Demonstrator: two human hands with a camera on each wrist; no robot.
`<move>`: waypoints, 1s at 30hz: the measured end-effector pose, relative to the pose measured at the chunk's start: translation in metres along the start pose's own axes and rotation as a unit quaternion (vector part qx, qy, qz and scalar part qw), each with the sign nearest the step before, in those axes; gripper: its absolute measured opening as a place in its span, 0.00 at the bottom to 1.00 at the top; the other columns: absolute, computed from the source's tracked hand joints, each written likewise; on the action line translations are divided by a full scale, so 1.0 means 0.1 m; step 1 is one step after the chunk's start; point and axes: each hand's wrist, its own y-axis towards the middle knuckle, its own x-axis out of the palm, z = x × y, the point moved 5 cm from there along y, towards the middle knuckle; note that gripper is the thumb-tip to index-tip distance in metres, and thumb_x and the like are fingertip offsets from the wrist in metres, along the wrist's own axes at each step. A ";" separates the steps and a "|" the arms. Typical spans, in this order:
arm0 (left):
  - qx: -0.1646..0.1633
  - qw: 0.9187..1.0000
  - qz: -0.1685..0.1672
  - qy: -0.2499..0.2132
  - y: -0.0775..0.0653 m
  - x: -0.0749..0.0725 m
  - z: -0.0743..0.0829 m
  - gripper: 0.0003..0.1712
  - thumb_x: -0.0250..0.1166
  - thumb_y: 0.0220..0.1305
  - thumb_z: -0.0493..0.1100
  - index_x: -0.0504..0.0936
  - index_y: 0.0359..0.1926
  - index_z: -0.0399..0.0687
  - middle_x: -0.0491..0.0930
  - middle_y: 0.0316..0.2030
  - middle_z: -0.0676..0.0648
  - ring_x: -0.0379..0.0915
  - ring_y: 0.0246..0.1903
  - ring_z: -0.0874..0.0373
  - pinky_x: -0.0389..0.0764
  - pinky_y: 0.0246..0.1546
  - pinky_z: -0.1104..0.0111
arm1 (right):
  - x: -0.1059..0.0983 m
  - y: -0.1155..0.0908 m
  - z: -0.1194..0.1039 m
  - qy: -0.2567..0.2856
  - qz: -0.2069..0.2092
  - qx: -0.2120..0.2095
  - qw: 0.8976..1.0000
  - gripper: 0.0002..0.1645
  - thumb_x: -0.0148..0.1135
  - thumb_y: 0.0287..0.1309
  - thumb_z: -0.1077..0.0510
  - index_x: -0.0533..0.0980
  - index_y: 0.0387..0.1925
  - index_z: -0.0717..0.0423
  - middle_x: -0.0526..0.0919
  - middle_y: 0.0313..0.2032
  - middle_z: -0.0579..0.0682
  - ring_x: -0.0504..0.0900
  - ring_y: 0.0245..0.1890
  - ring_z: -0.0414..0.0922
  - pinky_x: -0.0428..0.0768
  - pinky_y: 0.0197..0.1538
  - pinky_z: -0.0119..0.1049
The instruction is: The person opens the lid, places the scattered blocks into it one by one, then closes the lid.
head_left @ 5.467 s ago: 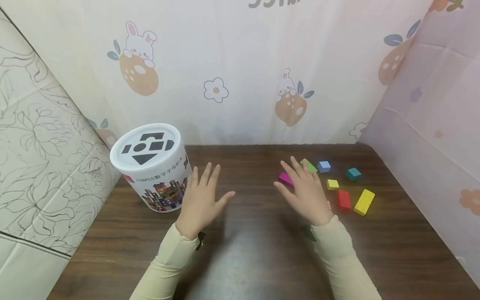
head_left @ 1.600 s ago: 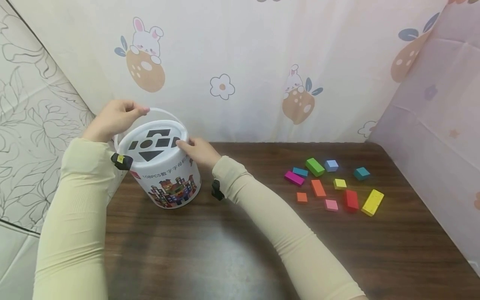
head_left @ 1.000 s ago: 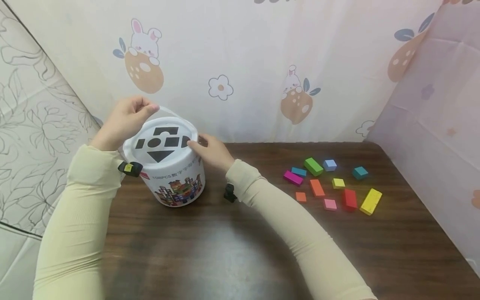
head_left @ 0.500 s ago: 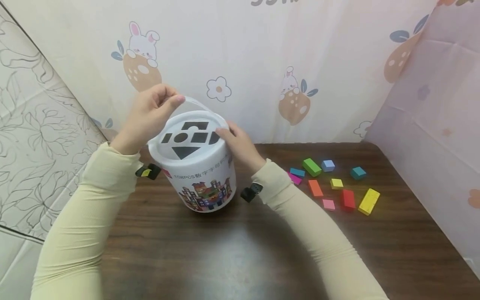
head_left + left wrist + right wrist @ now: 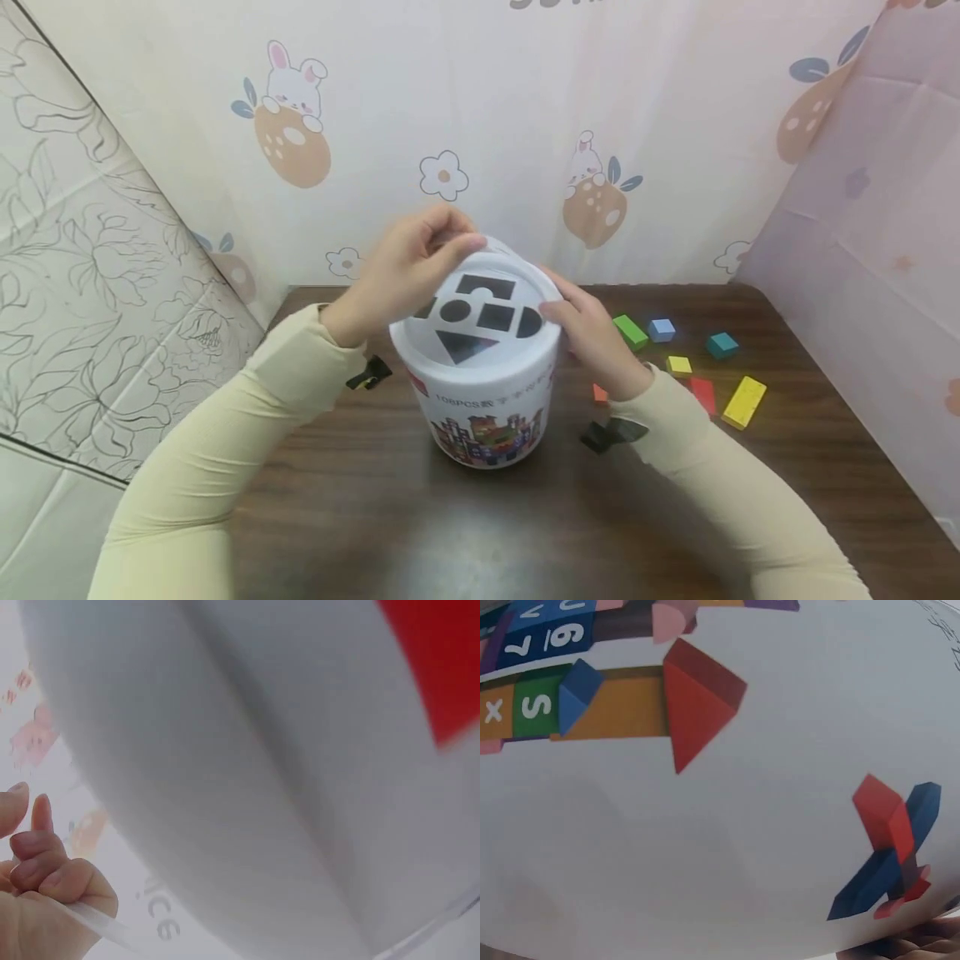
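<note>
A white cylindrical bucket (image 5: 480, 387) printed with a block castle is at the middle of the table, its lid (image 5: 453, 312) pierced with dark shaped cut-outs. Above the lid, my left hand (image 5: 408, 271) grips the bucket's carrying handle (image 5: 501, 247). The left wrist view shows the curled fingers of that hand (image 5: 67, 889) around the pale handle strip (image 5: 105, 924). My right hand (image 5: 600, 337) holds the bucket's right side, thumb at the lid's rim and fingers hidden behind the wall. In the right wrist view the printed bucket wall (image 5: 705, 825) fills the picture.
On the right of the dark wooden table (image 5: 360, 517) lie a green block (image 5: 630, 332), a light blue one (image 5: 662, 330), a teal one (image 5: 722, 346), two yellow ones, a red one and an orange one, partly behind my right arm. A patterned curtain (image 5: 510, 108) backs the table.
Both hands, open over the table at first, took hold of the bucket at the left. It has since moved right and nearer to me, and my right arm now covers some blocks.
</note>
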 end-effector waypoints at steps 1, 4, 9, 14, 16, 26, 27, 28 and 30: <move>0.003 1.000 -0.008 -0.004 0.00 0.06 0.01 0.08 0.60 0.68 0.40 0.79 0.40 0.38 0.83 0.34 0.41 0.80 0.33 0.51 0.83 0.37 0.62 | -0.03 -0.06 0.03 0.003 0.002 0.016 1.000 0.32 0.46 0.68 0.52 0.60 0.73 0.37 0.69 0.69 0.45 0.74 0.62 0.46 0.75 0.64 0.49; 0.018 0.999 -0.025 -0.019 -0.02 0.22 0.04 0.07 0.60 0.68 0.39 0.79 0.40 0.38 0.82 0.33 0.42 0.81 0.33 0.49 0.83 0.36 0.60 | -0.10 -0.21 0.13 0.021 0.004 0.047 0.999 0.32 0.47 0.68 0.51 0.59 0.73 0.35 0.71 0.67 0.47 0.79 0.56 0.48 0.81 0.55 0.46; 0.035 0.998 -0.048 -0.037 -0.03 0.43 0.09 0.07 0.61 0.67 0.40 0.79 0.39 0.39 0.82 0.33 0.45 0.81 0.34 0.55 0.83 0.38 0.65 | -0.21 -0.40 0.23 0.041 0.019 0.042 0.998 0.32 0.49 0.69 0.52 0.59 0.73 0.38 0.71 0.66 0.50 0.79 0.54 0.48 0.84 0.50 0.42; 0.038 0.996 -0.059 -0.049 -0.05 0.56 0.11 0.06 0.63 0.66 0.39 0.79 0.38 0.40 0.81 0.32 0.46 0.78 0.35 0.59 0.81 0.40 0.70 | -0.28 -0.48 0.32 0.053 0.040 0.044 0.997 0.32 0.50 0.69 0.52 0.60 0.73 0.38 0.67 0.68 0.48 0.74 0.59 0.50 0.83 0.51 0.41; 0.034 0.996 -0.062 -0.053 -0.05 0.60 0.11 0.05 0.63 0.65 0.38 0.79 0.37 0.40 0.81 0.32 0.46 0.77 0.36 0.59 0.81 0.40 0.71 | -0.30 -0.49 0.36 0.058 0.046 0.047 0.996 0.32 0.49 0.69 0.53 0.60 0.73 0.38 0.66 0.69 0.48 0.74 0.59 0.50 0.83 0.50 0.40; 0.003 0.997 -0.070 -0.042 -0.06 0.66 0.09 0.07 0.64 0.65 0.42 0.81 0.39 0.43 0.82 0.33 0.49 0.75 0.34 0.58 0.78 0.36 0.72 | -0.31 -0.50 0.44 0.086 0.035 0.042 0.995 0.31 0.48 0.70 0.52 0.60 0.73 0.41 0.68 0.67 0.50 0.76 0.57 0.48 0.83 0.50 0.41; 0.000 0.997 -0.070 -0.042 -0.07 0.67 0.09 0.07 0.64 0.65 0.42 0.82 0.39 0.43 0.82 0.33 0.49 0.75 0.35 0.58 0.78 0.37 0.72 | -0.31 -0.50 0.44 0.089 0.032 0.039 0.995 0.31 0.48 0.70 0.51 0.60 0.73 0.42 0.67 0.67 0.50 0.75 0.57 0.49 0.83 0.50 0.41; -0.003 0.997 -0.070 -0.041 -0.06 0.67 0.08 0.07 0.65 0.65 0.42 0.82 0.39 0.43 0.82 0.33 0.49 0.75 0.35 0.58 0.79 0.37 0.72 | -0.31 -0.49 0.44 0.088 0.032 0.037 0.995 0.31 0.48 0.70 0.51 0.60 0.73 0.42 0.68 0.66 0.50 0.75 0.57 0.49 0.83 0.50 0.40; -0.006 0.997 -0.069 -0.040 -0.07 0.66 0.08 0.07 0.65 0.64 0.43 0.82 0.39 0.44 0.83 0.33 0.49 0.75 0.35 0.58 0.79 0.38 0.72 | -0.31 -0.49 0.44 0.085 0.033 0.037 0.995 0.31 0.48 0.70 0.51 0.60 0.73 0.42 0.68 0.66 0.50 0.75 0.57 0.49 0.84 0.50 0.40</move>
